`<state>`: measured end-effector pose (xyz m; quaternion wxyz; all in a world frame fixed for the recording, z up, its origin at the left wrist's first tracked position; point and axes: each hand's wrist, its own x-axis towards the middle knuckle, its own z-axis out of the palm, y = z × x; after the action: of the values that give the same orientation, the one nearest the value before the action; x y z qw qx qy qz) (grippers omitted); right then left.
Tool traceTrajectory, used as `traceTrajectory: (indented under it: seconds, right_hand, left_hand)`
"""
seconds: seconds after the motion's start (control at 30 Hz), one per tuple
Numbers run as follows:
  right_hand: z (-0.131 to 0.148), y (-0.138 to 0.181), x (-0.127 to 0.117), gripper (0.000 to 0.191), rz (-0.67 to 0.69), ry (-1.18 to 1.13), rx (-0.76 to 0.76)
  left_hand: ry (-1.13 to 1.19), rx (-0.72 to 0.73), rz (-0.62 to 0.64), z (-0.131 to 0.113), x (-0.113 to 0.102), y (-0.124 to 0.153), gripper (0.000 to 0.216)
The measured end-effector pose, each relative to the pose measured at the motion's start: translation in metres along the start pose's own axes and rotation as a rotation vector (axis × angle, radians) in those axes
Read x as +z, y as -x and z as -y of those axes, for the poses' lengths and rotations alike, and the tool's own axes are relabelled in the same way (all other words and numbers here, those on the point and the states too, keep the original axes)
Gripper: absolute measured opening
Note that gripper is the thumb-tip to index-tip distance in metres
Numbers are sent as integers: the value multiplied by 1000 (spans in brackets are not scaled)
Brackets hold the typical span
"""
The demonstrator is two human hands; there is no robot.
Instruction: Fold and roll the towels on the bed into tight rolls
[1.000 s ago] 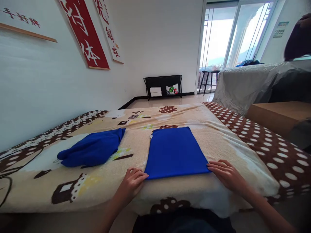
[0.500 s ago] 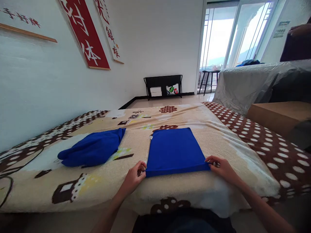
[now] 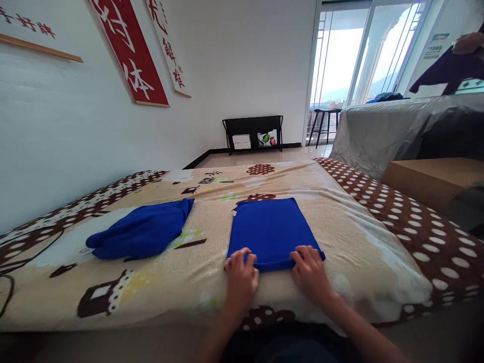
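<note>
A folded blue cloth [image 3: 270,229] lies flat on the patterned bedspread [image 3: 212,217], with a small white tag at its left edge. Its near edge forms a narrow raised fold. At the left of this edge, my left hand [image 3: 242,272] has its fingers curled over the fold. My right hand [image 3: 310,271] grips the same edge further right, fingers bent down onto the fabric; both thumbs are partly hidden. To the left, a second blue cloth [image 3: 143,229] rests in a loose, crumpled heap, apart from both hands.
At the right stand a cardboard box [image 3: 434,184] and a piece of furniture under plastic sheeting [image 3: 374,131]. Another person's hand [image 3: 469,44] holds a dark cloth [image 3: 438,70] there. A black rack [image 3: 252,124] and a stool [image 3: 325,118] stand at the back.
Both my hands have moved inward from the near corners of the folded cloth onto its near edge. At the far right, the other person's dark cloth has swung out leftward.
</note>
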<state>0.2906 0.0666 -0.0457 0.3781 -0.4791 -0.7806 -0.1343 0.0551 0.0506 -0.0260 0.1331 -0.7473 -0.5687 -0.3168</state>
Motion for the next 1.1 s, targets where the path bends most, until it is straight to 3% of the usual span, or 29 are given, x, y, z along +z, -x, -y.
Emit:
traceTrajectory:
  seconds: [0.1, 0.17, 0.33, 0.5, 0.77, 0.93, 1.1]
  right_hand:
    - [35, -8, 12, 20, 72, -97, -36]
    - [37, -8, 13, 19, 81, -146, -62]
    - [-12, 11, -10, 31, 115, -216, -171]
    - [-59, 33, -35, 38, 192, -153, -80]
    - [-90, 34, -46, 36, 191, -248, 136]
    - [-99, 26, -53, 23, 264, -364, 203]
    - [-103, 24, -64, 22, 345, -476, 114]
  left_hand:
    - [47, 72, 46, -30, 16, -3, 23]
    - [68, 92, 62, -29, 18, -1, 21]
    - [128, 89, 52, 32, -1, 17, 21]
    - [116, -40, 16, 83, -23, 31, 21]
    - [232, -154, 70, 96, -35, 25, 21]
    - [353, -30, 139, 110, -50, 19, 15]
    - [439, 102, 297, 119, -58, 16, 14]
